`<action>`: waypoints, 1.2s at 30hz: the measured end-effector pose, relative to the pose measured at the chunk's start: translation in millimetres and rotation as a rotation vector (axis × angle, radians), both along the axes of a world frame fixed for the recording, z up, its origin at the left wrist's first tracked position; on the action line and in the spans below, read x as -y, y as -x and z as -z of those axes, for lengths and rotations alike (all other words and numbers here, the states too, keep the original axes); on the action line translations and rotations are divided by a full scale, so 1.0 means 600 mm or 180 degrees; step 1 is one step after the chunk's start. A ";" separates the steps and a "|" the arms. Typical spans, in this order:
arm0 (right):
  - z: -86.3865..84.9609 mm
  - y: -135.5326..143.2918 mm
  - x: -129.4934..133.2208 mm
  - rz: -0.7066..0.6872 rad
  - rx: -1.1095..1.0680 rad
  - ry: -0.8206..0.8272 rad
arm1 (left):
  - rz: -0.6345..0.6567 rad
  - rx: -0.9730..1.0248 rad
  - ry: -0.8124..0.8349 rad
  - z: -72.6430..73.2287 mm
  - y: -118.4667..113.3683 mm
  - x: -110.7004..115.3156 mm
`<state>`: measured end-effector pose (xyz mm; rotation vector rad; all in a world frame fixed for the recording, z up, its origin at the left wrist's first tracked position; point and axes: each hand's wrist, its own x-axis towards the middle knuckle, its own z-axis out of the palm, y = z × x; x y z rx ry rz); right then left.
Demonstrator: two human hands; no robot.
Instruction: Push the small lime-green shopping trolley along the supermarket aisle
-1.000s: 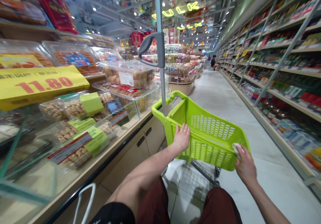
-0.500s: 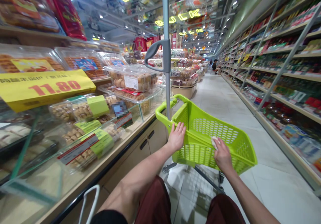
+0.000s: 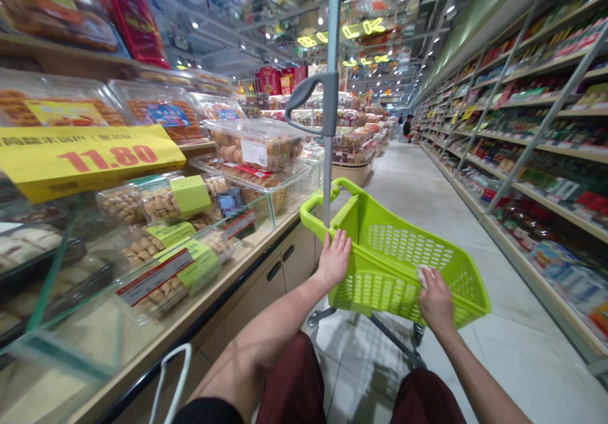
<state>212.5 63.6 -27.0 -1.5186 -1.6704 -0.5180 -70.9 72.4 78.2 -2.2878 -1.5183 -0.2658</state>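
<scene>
A lime-green plastic shopping cart (image 3: 380, 259) with perforated basket walls stands in front of my knees. My left hand (image 3: 334, 258) rests on the cart's near rim close to its handle end, fingers stretched out. Farther along that rim, my right hand (image 3: 434, 294) is closed on a crumpled white wipe (image 3: 422, 277), pressed against the rim. I cannot tell whether the wipe is cloth or paper. A grey pole with a looped grip (image 3: 311, 104) rises at the cart's handle end.
Left is a glass-edged display counter with packaged snacks (image 3: 175, 199) and a yellow price sign (image 3: 90, 158). Tall stocked shelves (image 3: 546, 126) line the right side. A tiled aisle (image 3: 396, 164) runs ahead, where a person (image 3: 407, 127) is low beside the shelves.
My right hand has slid along the rim with the white wipe, toward the cart's far right end. The left hand stays on the rim. The view has shifted slightly.
</scene>
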 end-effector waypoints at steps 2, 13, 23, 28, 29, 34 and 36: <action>-0.011 0.047 -0.008 -0.0197 0.0068 0.0048 | 0.0017 0.0000 0.0078 -0.005 0.004 -0.001; -0.007 0.005 -0.004 0.0163 -0.0012 0.0219 | -0.0087 -0.0004 0.0049 -0.011 0.032 -0.002; -0.066 0.181 -0.042 -0.0887 -0.0333 0.0404 | -0.0166 0.0651 -0.0199 -0.039 0.060 0.005; -0.085 0.223 -0.052 -0.1194 -0.0535 0.0359 | -0.0766 0.0964 -0.0091 -0.061 0.094 -0.013; -0.093 0.240 -0.053 -0.1337 -0.0500 0.0324 | -0.0713 0.0870 0.0013 -0.061 0.095 -0.015; -0.173 0.337 -0.062 -0.1914 -0.0083 -0.0050 | -0.0527 0.0664 0.0158 -0.058 0.096 -0.009; -0.235 0.363 -0.069 -0.2032 0.0181 -0.0451 | -0.0456 0.0714 0.0192 -0.065 0.103 -0.007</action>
